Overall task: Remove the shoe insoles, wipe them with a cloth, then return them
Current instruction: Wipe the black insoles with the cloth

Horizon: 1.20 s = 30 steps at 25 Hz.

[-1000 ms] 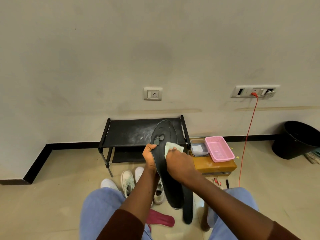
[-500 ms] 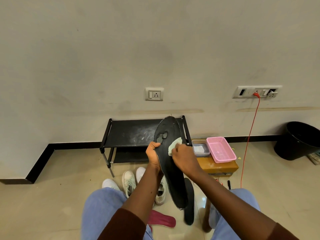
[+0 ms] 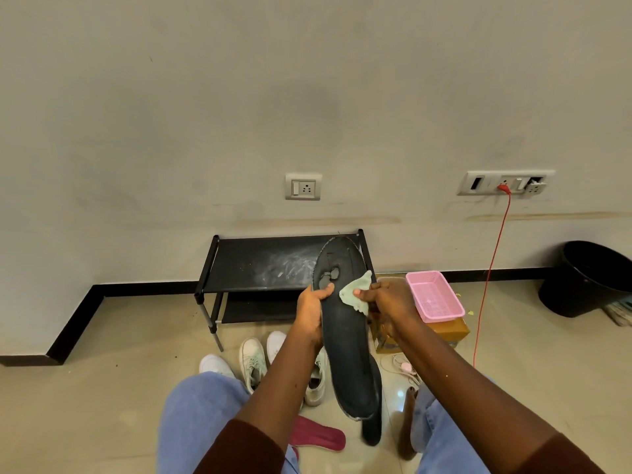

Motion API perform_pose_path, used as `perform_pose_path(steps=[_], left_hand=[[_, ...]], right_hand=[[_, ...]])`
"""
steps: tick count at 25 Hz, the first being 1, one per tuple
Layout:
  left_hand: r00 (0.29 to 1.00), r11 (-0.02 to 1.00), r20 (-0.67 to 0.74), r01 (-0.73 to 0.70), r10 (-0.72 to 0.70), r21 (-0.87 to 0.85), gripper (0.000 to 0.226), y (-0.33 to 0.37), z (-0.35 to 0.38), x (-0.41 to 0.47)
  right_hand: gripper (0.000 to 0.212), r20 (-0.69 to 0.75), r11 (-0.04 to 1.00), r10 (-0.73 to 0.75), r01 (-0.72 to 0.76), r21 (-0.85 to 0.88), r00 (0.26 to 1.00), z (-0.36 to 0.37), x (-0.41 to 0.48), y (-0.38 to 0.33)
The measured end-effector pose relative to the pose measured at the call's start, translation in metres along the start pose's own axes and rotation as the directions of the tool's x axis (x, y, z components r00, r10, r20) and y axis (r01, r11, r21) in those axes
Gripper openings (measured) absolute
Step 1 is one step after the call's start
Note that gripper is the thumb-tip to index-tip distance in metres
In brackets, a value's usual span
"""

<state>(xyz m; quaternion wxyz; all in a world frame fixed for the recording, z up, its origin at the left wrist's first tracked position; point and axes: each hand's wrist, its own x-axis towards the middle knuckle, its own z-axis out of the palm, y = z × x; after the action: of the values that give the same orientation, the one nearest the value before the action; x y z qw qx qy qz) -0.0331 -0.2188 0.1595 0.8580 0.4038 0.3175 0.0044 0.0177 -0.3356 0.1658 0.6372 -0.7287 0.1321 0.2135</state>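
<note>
Here we are in front of the black shoe rack (image 3: 260, 265), and the black insole (image 3: 345, 343) is up in the air, standing on end, its worn toe overlapping the rack's right end. The left hand (image 3: 313, 313) grips its left edge, thumb curled over the scuffed patch near the toe. The right hand (image 3: 390, 306) pinches a pale green cloth (image 3: 355, 294) and presses it on the insole's face, just below that patch. On the floor in front of the rack sit white sneakers (image 3: 253, 362), and nearer the knees a red insole (image 3: 318, 436) lies flat. A second dark insole (image 3: 374, 429) shows behind the held one's heel. Right of the rack, a pink basket (image 3: 434, 295) rests on a cardboard box (image 3: 451, 331); farther right stands a black bin (image 3: 584, 278).
</note>
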Motion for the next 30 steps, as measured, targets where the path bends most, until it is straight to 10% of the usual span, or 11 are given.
perform_pose_path(steps=[13, 20, 30], left_hand=[[1.0, 0.972, -0.016, -0.006, 0.011, 0.236, 0.026, 0.007, 0.004, -0.004], [1.0, 0.903, -0.013, 0.03, -0.027, 0.429, 0.031, 0.007, -0.001, 0.0], [0.999, 0.822, -0.005, 0.031, -0.034, 0.569, 0.032, 0.002, 0.002, 0.002]], right_hand=[[0.026, -0.167, 0.991, -0.135, 0.129, -0.047, 0.977, 0.006, 0.021, -0.019], [0.013, 0.056, 0.991, -0.132, 0.132, 0.003, 0.99, 0.002, 0.025, -0.044], [0.012, 0.02, 0.974, -0.225, 0.225, 0.003, 0.974, 0.014, 0.039, -0.043]])
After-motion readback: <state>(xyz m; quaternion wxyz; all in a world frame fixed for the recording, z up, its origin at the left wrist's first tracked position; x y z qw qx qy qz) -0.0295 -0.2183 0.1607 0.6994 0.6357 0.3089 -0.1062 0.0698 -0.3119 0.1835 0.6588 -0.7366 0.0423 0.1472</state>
